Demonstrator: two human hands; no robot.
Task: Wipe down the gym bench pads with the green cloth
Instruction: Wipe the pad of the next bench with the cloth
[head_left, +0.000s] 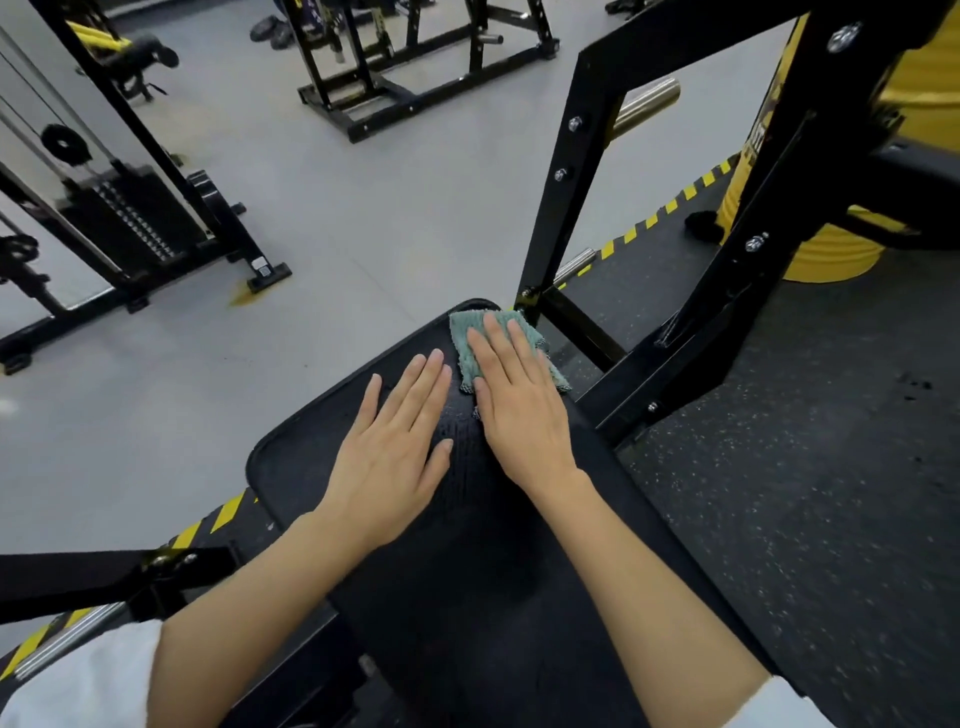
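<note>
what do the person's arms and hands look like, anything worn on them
The left hand and the right hand are bare, with no gloves, rings or watch in view. The forearms are uncovered up to a short white left sleeve and a short white right sleeve at the bottom corners.

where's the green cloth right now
Head view: the green cloth lies on the far right corner of the bench pad, under the flat right hand, beside the left hand.

Both arms outstretched, left hand (397, 447) and right hand (519, 400) flat, fingers straight, palms down.
</note>
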